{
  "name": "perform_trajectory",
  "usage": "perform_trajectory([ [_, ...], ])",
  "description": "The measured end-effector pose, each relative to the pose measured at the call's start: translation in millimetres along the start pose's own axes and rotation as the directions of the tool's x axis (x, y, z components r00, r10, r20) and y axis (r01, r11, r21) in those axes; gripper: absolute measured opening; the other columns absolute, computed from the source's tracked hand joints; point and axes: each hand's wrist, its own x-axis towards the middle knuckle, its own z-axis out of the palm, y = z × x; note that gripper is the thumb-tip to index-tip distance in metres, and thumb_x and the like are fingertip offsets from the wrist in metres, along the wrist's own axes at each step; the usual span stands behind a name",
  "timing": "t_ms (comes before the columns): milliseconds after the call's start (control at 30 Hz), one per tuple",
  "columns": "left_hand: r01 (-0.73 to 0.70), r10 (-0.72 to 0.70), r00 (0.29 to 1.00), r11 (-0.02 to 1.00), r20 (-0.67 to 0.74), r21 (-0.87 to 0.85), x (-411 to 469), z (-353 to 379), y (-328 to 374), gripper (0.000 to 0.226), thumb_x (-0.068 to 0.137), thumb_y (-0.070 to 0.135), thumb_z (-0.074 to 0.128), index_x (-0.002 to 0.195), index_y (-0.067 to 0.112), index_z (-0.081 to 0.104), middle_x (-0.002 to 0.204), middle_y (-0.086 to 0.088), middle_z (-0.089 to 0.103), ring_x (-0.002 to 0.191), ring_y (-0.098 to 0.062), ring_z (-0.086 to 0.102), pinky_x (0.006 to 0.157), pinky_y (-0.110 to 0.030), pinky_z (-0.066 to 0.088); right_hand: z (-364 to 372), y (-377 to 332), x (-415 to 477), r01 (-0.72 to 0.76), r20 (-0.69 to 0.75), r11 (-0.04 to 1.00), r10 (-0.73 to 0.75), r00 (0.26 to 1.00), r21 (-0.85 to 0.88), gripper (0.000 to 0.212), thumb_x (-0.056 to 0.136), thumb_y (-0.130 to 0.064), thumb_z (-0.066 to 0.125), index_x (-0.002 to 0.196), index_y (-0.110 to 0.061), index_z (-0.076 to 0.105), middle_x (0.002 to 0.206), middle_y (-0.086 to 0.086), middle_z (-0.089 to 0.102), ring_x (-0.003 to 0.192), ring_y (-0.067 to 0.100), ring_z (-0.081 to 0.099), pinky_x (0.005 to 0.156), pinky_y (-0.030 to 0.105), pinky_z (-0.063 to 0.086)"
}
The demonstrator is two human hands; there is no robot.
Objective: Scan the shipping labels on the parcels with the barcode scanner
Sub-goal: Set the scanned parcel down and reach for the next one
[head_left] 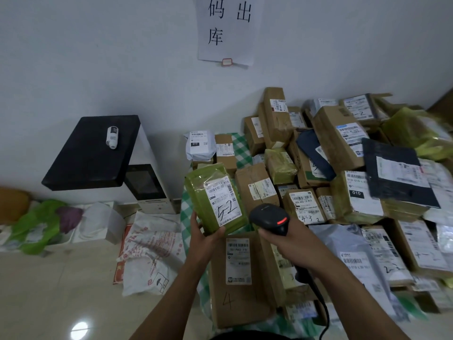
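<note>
Head view. The left hand (204, 238) grips the bottom edge of a green parcel (204, 195), held upright and tilted slightly left, just below the frame's centre at 6 o'clock. Its fingers (194, 220) curl up behind the parcel's lower left edge while the thumb presses across the front lower corner — clamped on the package. The white shipping label (224, 201) faces the camera on the parcel's right half, with "5-2" handwritten on it.

The right hand (289, 241) is at 3 o'clock of the left. Its fingers (266, 233) are wrapped tight round the handle of the black barcode scanner (268, 215), whose head stands just beside the parcel's lower right corner, a red light glowing on top. I cannot tell whether the two touch. The scanner's cable (323, 312) drops toward 5 o'clock, along the forearm.

Under both hands lies a long brown box (235, 298) with a handwritten "4". From 1 to 4 o'clock the heap of parcels (343, 148) crowds together, edges overlapping — boxes, grey bags, a dark flat package. A green checked cloth (186, 209) shows at the heap's left edge. Open room lies to the left: bare floor (49, 290) at 8 o'clock, with a printed sack (152, 251) beside the cloth. At 9 o'clock stands a black-topped machine (98, 155) carrying a small white bottle (112, 136). A paper sign (225, 30) hangs on the wall at 12 o'clock.
</note>
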Motion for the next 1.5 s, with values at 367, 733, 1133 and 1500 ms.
perform_trajectory([
  [367, -0.130, 0.127, 0.991, 0.946, 0.031, 0.296, 2, -25, 79, 0.077, 0.091, 0.012, 0.075, 0.152, 0.040, 0.039, 0.136, 0.006, 0.062, 0.119, -0.018, 0.062, 0.106, -0.048, 0.051, -7, -20, -7, 0.073, 0.001, 0.987, -0.074, 0.997, -0.141, 0.050, 0.092, -0.042, 0.074, 0.135, -0.041, 0.049, 0.120, -0.018, 0.065, 0.111, 0.004, 0.063, 0.100, 0.036, 0.053],
  [733, -0.100, -0.003, 0.986, 0.791, 0.167, 0.603, 13, -50, 140, 0.074, 0.091, 0.017, 0.076, 0.155, 0.035, 0.042, 0.146, 0.006, 0.055, 0.126, -0.014, 0.048, 0.118, -0.050, 0.031, 2, -22, -7, 0.075, 0.049, 0.983, -0.068, 0.997, -0.165, 0.063, 0.092, -0.037, 0.075, 0.146, -0.038, 0.043, 0.122, -0.022, 0.065, 0.113, -0.005, 0.060, 0.101, 0.028, 0.050],
  [1133, -0.068, -0.034, 0.988, 0.780, 0.151, 0.622, 11, -52, 136, 0.073, 0.094, 0.019, 0.074, 0.156, 0.032, 0.040, 0.152, 0.001, 0.052, 0.135, -0.021, 0.046, 0.118, -0.049, 0.030, 7, -18, -3, 0.065, 0.087, 0.978, -0.048, 0.995, -0.198, 0.065, 0.091, -0.038, 0.077, 0.145, -0.041, 0.041, 0.118, -0.025, 0.060, 0.109, -0.007, 0.056, 0.090, 0.016, 0.044],
  [1500, 0.054, -0.159, 0.971, 0.875, 0.180, 0.481, -8, -50, 109, 0.075, 0.094, 0.021, 0.071, 0.159, 0.029, 0.033, 0.130, 0.002, 0.061, 0.115, -0.020, 0.061, 0.104, -0.048, 0.049, 3, -9, 0, 0.033, 0.041, 0.992, -0.028, 0.999, -0.121, 0.054, 0.092, -0.036, 0.076, 0.137, -0.041, 0.048, 0.120, -0.024, 0.063, 0.112, -0.005, 0.058, 0.089, 0.018, 0.046],
])
